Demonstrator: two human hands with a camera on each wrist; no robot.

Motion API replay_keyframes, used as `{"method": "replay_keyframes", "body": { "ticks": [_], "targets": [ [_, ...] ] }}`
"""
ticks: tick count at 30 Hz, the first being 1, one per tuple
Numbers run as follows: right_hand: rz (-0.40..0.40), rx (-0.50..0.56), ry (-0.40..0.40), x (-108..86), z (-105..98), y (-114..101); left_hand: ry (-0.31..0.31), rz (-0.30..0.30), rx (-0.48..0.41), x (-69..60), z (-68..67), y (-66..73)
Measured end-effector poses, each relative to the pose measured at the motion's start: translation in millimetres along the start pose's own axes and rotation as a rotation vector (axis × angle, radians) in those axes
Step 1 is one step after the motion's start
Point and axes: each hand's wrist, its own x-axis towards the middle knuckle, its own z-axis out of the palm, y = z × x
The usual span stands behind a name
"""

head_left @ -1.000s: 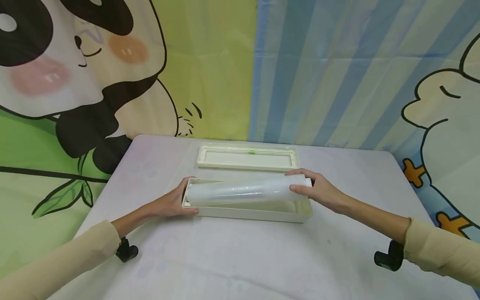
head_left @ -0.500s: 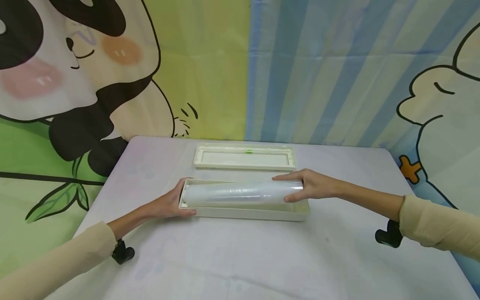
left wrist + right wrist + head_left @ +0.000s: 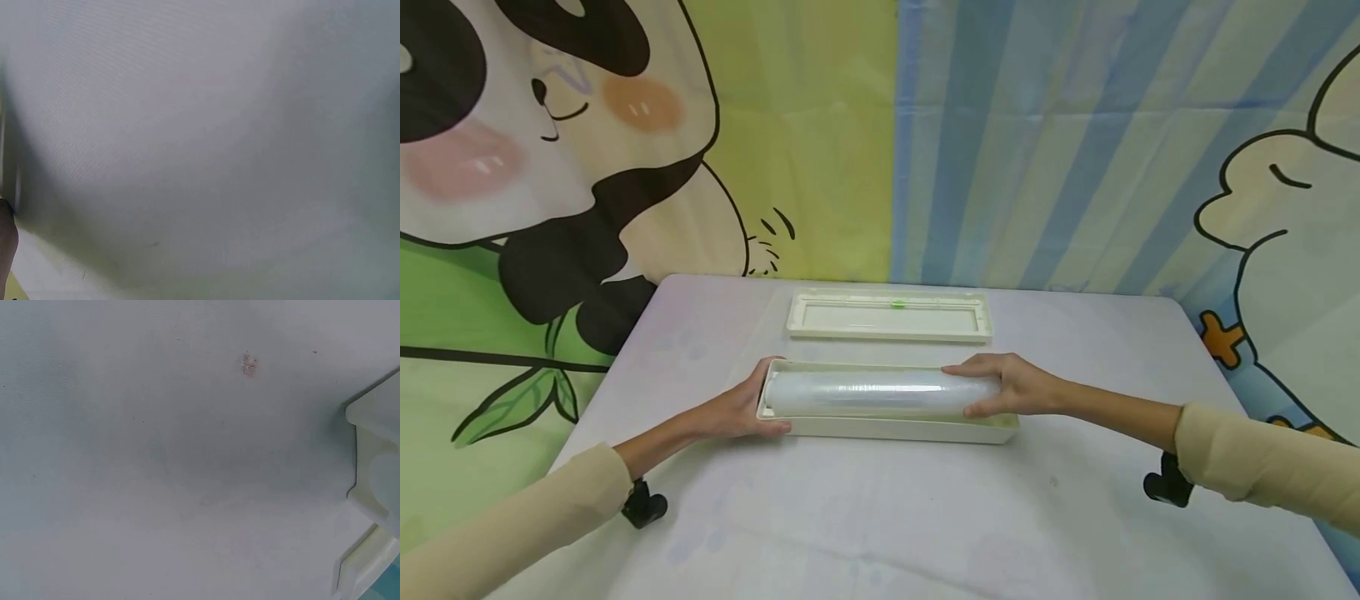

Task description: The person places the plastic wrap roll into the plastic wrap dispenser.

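Observation:
A roll of cling film lies lengthwise inside a long cream box on the table. My right hand holds the roll near its right end, thumb on the near side and fingers over the far side. At the box's left end, my left hand grips the short wall, with the thumb along the front. A sliver of that hand enters the left wrist view beside the box edge. In the right wrist view only the right end of the box appears, and the right hand is out of sight.
Behind the box lies the cream lid, inner side up, with a small green piece on its far rail. A white cloth covers the table. Printed curtains hang along the back and sides.
The right hand has moved left along the roll and lowered its right end, so the roll now lies level in the box. The left hand keeps its grip on the box.

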Motion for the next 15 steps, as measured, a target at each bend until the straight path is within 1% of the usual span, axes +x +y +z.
{"method": "replay_keyframes", "body": {
  "ticks": [2,8,11,15],
  "targets": [
    [-0.02,-0.001,0.011,-1.5,4.7,3.7,-0.001,0.004,0.007,-0.1,0.0,-0.2],
    [-0.026,-0.007,0.023,-4.6,12.8,8.2,-0.01,0.007,0.024,-0.3,0.0,0.3],
    [-0.043,-0.046,0.026,-4.5,14.7,9.1,-0.011,0.0,0.032,-0.6,-0.3,1.8],
    [-0.052,-0.139,0.029,-4.1,16.8,9.3,-0.008,-0.001,0.032,-0.8,-1.7,3.5]
  ]
}}
